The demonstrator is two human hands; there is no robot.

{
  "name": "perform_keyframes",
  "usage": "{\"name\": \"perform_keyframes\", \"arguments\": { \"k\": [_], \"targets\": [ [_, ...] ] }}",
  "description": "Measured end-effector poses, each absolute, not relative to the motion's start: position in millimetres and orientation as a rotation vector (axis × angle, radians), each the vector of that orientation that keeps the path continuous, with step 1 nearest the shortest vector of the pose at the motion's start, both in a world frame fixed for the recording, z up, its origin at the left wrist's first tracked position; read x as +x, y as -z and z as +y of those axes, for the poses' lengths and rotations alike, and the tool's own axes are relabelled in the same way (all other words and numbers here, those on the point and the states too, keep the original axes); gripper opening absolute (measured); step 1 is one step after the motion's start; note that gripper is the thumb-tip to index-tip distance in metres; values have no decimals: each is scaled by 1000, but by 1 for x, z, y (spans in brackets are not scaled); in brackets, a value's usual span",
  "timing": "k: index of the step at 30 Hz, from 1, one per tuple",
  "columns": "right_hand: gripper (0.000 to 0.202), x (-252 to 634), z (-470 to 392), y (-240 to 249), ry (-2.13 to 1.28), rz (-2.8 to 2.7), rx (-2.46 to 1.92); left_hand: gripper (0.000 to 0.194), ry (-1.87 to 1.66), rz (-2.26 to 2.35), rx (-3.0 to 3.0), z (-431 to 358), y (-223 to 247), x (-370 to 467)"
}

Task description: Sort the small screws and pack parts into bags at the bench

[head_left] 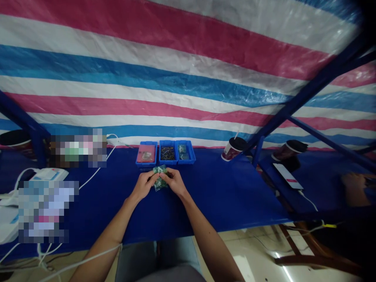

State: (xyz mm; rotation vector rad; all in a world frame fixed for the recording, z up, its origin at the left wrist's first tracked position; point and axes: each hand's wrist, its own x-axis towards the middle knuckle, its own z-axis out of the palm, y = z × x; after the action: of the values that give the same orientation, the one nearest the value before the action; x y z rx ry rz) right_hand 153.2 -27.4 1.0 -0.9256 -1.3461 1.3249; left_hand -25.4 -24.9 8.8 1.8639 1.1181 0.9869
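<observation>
Between both hands is a small clear plastic bag (160, 184) with something green inside, its contents too small to name. My left hand (143, 184) pinches the bag's left side, thumb on top. On the opposite side my right hand (175, 182) grips it the same way, the two thumbs close together. Just beyond the hands stand blue bins: one with a pink packet (147, 150), one with many small dark screw-like pieces (167, 153), and a right-hand bin (192, 153) with similar green bagged items.
A lidded cup with a straw (233, 149) stands right of the bins on the blue table (229, 192). White power strips and cables (49, 174) lie at left. Past a blue frame post (282, 111) are a phone (288, 176), another cup (289, 150) and another person's hand (355, 188).
</observation>
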Motion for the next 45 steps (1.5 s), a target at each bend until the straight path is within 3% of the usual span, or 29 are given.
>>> {"name": "perform_keyframes", "arguments": {
  "k": [14,45],
  "targets": [
    [38,157,-27,2,-1259,-1411,-965,30,-1009,1082,1726,-28,-15,-25],
    [38,159,-27,-5,-1373,-1318,-953,36,-1018,1103,1721,-26,-13,-29]
  ]
}}
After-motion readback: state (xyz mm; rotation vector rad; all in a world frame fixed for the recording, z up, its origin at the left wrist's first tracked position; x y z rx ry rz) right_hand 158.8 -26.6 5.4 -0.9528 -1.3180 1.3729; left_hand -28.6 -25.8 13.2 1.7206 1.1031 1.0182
